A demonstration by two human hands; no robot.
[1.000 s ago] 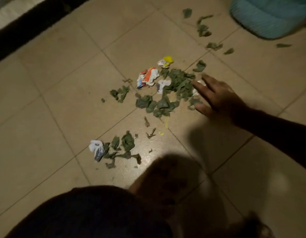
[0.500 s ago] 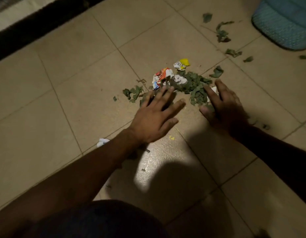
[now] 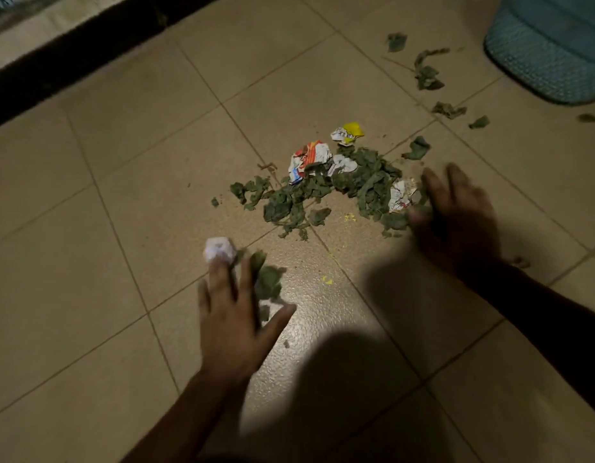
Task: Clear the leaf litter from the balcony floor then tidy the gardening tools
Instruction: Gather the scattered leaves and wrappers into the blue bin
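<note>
A pile of green leaf litter (image 3: 326,192) mixed with crumpled paper scraps lies in the middle of the tiled floor. My right hand (image 3: 456,215) lies flat with straight fingers against the pile's right edge, beside a white paper scrap (image 3: 403,195). My left hand (image 3: 236,315) rests flat on the floor nearer me, fingers spread over a small clump of leaves (image 3: 267,279) and touching a white paper ball (image 3: 217,248). An orange-and-white wrapper (image 3: 309,157) and a yellow scrap (image 3: 351,131) sit at the pile's far side.
More loose leaves (image 3: 426,73) trail toward the back right, near a blue woven container (image 3: 553,51). A dark threshold strip (image 3: 89,51) runs along the back left. My shadow covers the tiles (image 3: 89,248) close to me.
My left hand has drawn back from the main pile toward me and to the left, onto the smaller leaf clump and paper ball. My right hand stays at the pile's right edge.
</note>
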